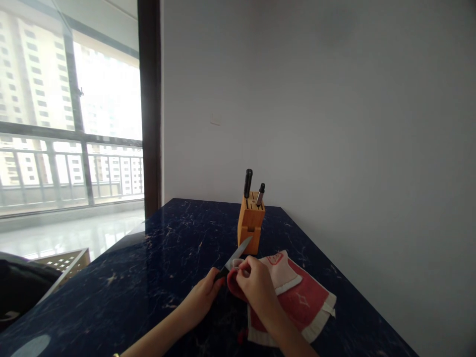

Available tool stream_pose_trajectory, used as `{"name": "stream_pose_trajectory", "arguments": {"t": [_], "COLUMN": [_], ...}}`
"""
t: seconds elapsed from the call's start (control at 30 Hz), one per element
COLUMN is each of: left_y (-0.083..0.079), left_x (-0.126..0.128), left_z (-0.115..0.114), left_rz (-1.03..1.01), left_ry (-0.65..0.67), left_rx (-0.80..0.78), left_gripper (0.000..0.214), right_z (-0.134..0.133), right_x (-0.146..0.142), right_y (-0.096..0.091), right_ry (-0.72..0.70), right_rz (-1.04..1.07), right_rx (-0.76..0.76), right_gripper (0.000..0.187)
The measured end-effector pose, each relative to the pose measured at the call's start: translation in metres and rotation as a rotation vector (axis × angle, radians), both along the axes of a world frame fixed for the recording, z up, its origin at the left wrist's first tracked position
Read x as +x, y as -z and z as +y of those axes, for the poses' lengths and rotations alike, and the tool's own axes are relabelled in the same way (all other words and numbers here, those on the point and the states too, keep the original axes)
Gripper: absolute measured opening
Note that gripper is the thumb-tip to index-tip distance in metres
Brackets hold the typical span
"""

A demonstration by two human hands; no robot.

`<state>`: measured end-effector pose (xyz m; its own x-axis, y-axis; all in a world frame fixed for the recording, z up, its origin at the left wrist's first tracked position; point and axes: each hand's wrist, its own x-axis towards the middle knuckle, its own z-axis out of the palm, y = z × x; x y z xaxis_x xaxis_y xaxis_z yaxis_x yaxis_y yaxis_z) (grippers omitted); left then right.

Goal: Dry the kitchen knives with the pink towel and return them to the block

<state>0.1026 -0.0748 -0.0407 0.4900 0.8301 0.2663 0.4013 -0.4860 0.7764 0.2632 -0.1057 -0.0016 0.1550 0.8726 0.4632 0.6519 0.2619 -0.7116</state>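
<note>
My left hand is closed round the black handle of a kitchen knife, its blade slanting up and to the right. Pinched in my right hand is a bunched edge of a red and white cloth, close beside the blade near the handle. Whether the cloth touches the blade I cannot tell. The rest of the cloth lies spread on the table, partly hidden under my right forearm. Just beyond the knife tip stands a wooden knife block with two black-handled tools in its slots.
The dark blue marbled table runs back to a grey wall, which also borders its right side. At the lower left are a dark object and a perforated light-coloured panel. Large windows fill the left.
</note>
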Motion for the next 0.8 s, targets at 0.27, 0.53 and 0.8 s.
{"name": "stream_pose_trajectory", "arguments": {"t": [0.27, 0.53, 0.8], "left_y": [0.0041, 0.0026, 0.0008], "left_x": [0.0013, 0.0013, 0.0017], "left_z": [-0.0018, -0.0023, -0.0033], "left_rz": [0.089, 0.066, 0.080], "left_ry": [-0.016, -0.027, -0.022], "left_rx": [0.054, 0.047, 0.038], "left_gripper": [0.021, 0.023, 0.021], "right_z": [-0.0033, -0.0033, -0.0004], "right_x": [-0.0081, -0.0086, -0.0082], "right_y": [0.0058, 0.0025, 0.0059], "right_ry": [-0.109, -0.105, -0.084], "right_rz": [0.018, 0.077, 0.023], "right_rx": [0.018, 0.035, 0.061], "right_gripper": [0.012, 0.013, 0.012]}}
